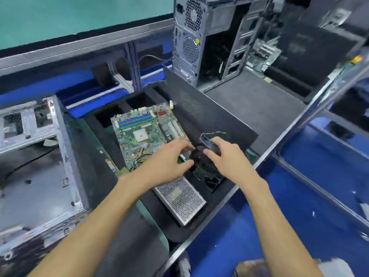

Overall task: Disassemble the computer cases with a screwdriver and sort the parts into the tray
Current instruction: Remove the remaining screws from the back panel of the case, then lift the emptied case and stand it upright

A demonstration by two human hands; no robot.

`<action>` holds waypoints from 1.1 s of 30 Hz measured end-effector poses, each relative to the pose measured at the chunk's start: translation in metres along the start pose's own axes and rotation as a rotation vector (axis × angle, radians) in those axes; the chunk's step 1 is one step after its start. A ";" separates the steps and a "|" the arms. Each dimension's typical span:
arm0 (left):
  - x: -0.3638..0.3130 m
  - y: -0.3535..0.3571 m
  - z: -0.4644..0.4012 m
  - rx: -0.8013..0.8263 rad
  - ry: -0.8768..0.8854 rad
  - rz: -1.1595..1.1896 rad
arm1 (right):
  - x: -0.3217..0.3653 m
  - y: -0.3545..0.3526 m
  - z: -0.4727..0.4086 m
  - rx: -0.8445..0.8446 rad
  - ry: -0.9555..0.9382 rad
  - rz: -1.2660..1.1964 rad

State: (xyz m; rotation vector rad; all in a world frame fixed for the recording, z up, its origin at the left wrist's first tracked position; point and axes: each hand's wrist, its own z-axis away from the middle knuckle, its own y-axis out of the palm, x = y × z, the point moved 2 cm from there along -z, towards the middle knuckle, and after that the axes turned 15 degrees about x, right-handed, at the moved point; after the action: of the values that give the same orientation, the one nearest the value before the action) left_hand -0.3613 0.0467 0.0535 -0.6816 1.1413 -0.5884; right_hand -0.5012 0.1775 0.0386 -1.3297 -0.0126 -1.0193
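Both hands working a black fan over the foam tray.
Left hand pinching, right hand gripping the black fan, probably a cooler, just right of the motherboard.

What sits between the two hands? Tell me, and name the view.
In the head view, a black fan part sits between the left hand and right hand; both grip it over the foam tray, near the motherboard.

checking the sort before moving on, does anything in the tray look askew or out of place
The motherboard lies tilted across the foam tray, overlapping its cutouts rather than seated in one. Both hands hold a black fan above a slot.
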 end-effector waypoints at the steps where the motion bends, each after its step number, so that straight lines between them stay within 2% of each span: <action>1: 0.003 0.007 -0.005 0.035 -0.017 -0.007 | -0.010 0.010 -0.004 0.035 0.031 -0.001; 7: 0.026 0.025 -0.013 0.088 -0.107 0.031 | -0.038 0.051 -0.023 0.112 0.143 -0.097; 11: 0.033 0.022 -0.012 0.081 -0.088 0.066 | -0.044 0.065 -0.032 0.133 0.222 -0.040; 14: 0.034 0.019 -0.008 0.071 -0.073 0.097 | -0.043 0.062 -0.031 0.078 0.268 -0.037; 16: 0.032 0.013 -0.003 0.036 -0.053 0.135 | -0.031 0.052 -0.030 -0.008 0.226 -0.016; 19: 0.027 -0.010 0.014 -0.074 -0.014 0.204 | 0.003 0.028 -0.030 -0.145 0.060 -0.088; 23: 0.028 -0.062 0.063 -0.314 -0.002 0.229 | 0.093 0.012 -0.043 -0.126 -0.179 -0.282; 26: 0.048 -0.095 0.120 -0.490 -0.084 0.219 | 0.168 0.032 -0.059 -0.021 -0.290 -0.355; 28: 0.072 -0.106 0.165 -0.576 -0.164 0.232 | 0.212 0.060 -0.068 0.082 -0.324 -0.309; 33: 0.165 -0.108 0.287 -0.847 -0.521 0.227 | 0.285 0.142 -0.087 0.369 -0.232 -0.125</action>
State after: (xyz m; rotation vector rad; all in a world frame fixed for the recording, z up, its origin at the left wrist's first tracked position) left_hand -0.0465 -0.0912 0.1084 -1.3112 0.9225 0.3039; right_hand -0.2911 -0.0768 0.0548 -1.1094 -0.4437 -0.9100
